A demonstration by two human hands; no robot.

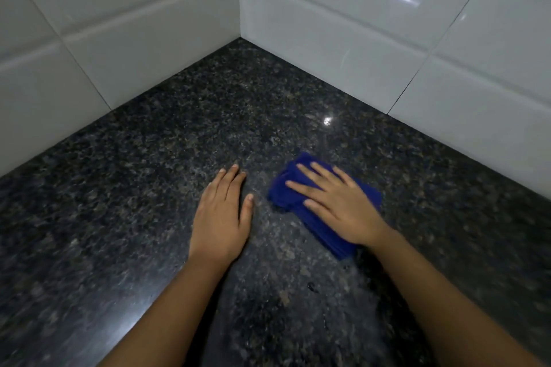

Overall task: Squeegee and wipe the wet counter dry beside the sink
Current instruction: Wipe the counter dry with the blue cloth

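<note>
White wall tiles [343,9] fill the upper half of the frame and meet in a vertical corner at upper centre. Below them we see a dark speckled granite counter [149,188] that spreads from that corner toward the lower edge. A small bright reflection sits on the stone right of centre.

We find the left hand [222,217] at the centre of the frame, palm down and flat on the bare counter. Its fingers are extended and close together, with the thumb lying alongside; it grasps nothing.

We find the right hand [340,205] just right of centre, palm down on a folded blue cloth [286,191]. Its fingers are spread across the top of the cloth and press it against the stone; they are not curled around it. The cloth lies flat on the counter, showing beyond the fingertips toward upper left and past the wrist toward lower right.

Both hands are near each other but apart, with bare granite between them. Both forearms enter from the lower edge.
</note>
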